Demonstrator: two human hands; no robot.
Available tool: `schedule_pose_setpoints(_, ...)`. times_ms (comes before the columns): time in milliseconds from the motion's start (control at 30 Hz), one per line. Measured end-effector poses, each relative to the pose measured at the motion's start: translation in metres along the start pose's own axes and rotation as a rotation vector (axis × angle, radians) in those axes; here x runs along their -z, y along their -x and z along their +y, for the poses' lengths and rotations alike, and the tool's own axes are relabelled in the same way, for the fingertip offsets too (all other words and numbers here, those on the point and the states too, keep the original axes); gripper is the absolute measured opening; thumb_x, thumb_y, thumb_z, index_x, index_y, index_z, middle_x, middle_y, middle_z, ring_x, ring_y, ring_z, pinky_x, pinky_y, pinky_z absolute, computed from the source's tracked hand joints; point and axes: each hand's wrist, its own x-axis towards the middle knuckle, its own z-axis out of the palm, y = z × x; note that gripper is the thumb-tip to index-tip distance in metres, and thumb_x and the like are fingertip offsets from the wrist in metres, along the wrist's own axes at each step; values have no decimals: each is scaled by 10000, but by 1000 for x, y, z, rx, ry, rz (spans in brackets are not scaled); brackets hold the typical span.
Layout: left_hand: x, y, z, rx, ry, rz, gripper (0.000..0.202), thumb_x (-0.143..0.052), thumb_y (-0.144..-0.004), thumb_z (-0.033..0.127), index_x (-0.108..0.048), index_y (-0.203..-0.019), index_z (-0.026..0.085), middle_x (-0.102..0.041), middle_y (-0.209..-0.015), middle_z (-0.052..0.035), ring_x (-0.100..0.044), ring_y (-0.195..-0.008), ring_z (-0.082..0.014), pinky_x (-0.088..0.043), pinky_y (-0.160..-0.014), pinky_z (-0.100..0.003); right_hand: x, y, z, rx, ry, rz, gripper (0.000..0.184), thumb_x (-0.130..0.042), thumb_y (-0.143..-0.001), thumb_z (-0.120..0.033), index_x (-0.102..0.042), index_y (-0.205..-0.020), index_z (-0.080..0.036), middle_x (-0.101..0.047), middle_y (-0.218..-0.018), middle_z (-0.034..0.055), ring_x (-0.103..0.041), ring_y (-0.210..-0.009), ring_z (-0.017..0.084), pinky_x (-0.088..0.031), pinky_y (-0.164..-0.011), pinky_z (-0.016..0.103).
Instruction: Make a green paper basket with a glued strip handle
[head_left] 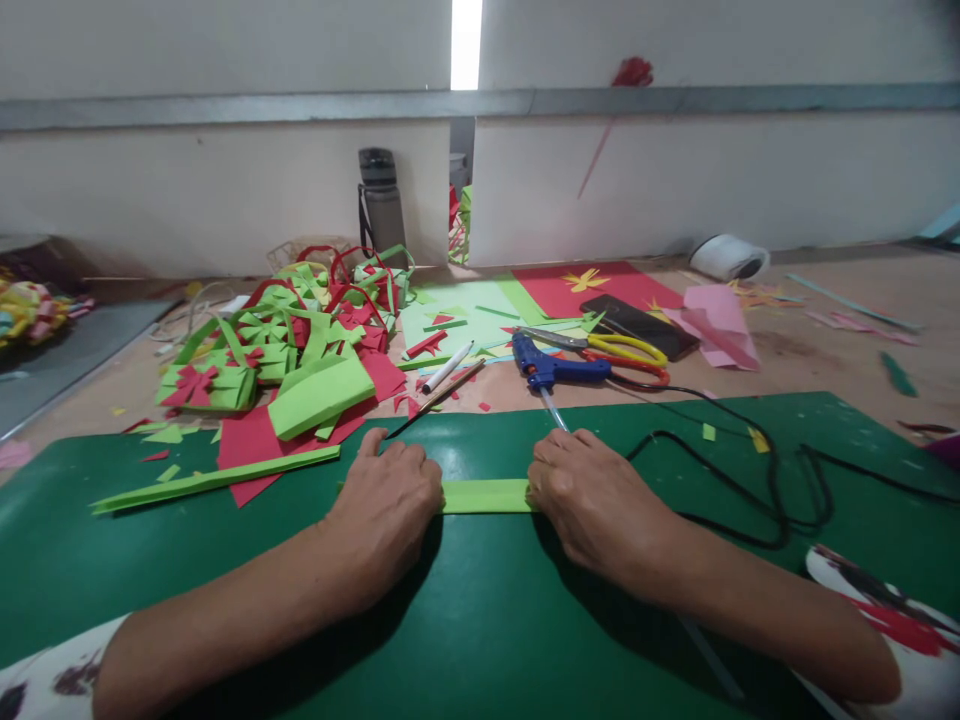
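A light green paper strip lies flat on the dark green cutting mat. My left hand presses down on its left end with the fingers curled. At the strip's right end my right hand does the same, fingers bent over the paper. Only the middle of the strip shows between the two hands; both ends are hidden under them.
Behind the mat lie a blue glue gun with a black cord, yellow and red scissors, a white pen, a phone, and a pile of green and red paper pieces. A grey bottle stands by the wall.
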Motion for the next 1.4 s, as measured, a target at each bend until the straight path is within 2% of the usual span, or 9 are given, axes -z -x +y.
schedule_pose_setpoints(433,-5,0,-2,-47,-57,46,180,-407,-759,57,-562,-735,146,-585,-721,-80,-553,-700,-230,-357,-850,-515,-4,0,0,8,23,65,152,-498,-776,-87,-611,-702,-157,-610,-788,65,-517,-803,226,-289,-738,355)
schedule_pose_setpoints(667,-6,-1,-3,-85,-84,73,189,-395,-784,83,-565,-731,143,-593,-716,-87,-557,-672,-226,-364,-839,-519,-4,1,-1,7,11,49,180,-466,-807,-103,-599,-699,-160,-598,-783,62,-501,-797,217,-274,-722,351)
schedule_pose_setpoints(967,-11,-2,-6,-81,-62,102,237,-372,-832,121,-573,-712,154,-586,-685,-59,-538,-641,-195,-339,-868,-524,-10,11,10,42,-92,64,109,-475,-797,-110,-551,-748,-170,-574,-847,48,-464,-844,205,-255,-825,374)
schedule_pose_setpoints(1133,-6,1,-7,-98,-23,77,229,-371,-831,136,-574,-728,152,-587,-705,-56,-533,-654,-190,-307,-892,-536,-8,12,10,5,-110,69,107,-471,-807,-126,-550,-749,-170,-568,-844,42,-458,-847,200,-189,-919,444)
schedule_pose_setpoints(1267,-1,2,-8,-109,3,30,207,-385,-818,145,-573,-733,149,-593,-733,-75,-540,-685,-212,-326,-859,-526,-2,12,7,-5,-98,41,147,-447,-806,-120,-559,-724,-165,-567,-820,44,-457,-828,199,-194,-913,457)
schedule_pose_setpoints(1400,-2,1,-9,-96,5,47,231,-371,-831,143,-572,-717,153,-592,-716,-69,-536,-676,-203,-319,-869,-516,1,12,7,3,-92,27,143,-446,-770,-99,-564,-719,-162,-570,-818,53,-452,-821,202,-210,-890,453)
